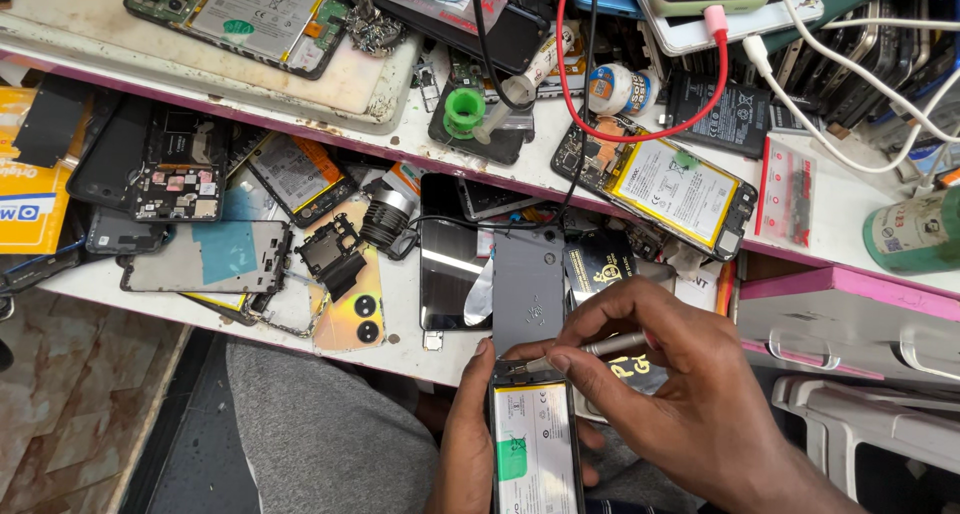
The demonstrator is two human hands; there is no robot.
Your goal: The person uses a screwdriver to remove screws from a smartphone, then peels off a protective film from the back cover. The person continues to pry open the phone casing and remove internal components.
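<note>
Both forearms are bare and sleeveless; grey trousers (300,434) cover the lap.

A single head-worn camera looks steeply down from close above the workbench (400,314), facing its far upper shelf (860,199). The bench's near edge crosses mid-frame; below it the lap, probably the wearer's own, fills the bottom.

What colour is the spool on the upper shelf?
Bright green spool, clearest in the head view.

The left hand (465,444) cups upward with thumb raised, while the right hand (665,374) pinches, fingers curled, wrist bent inward.
</note>
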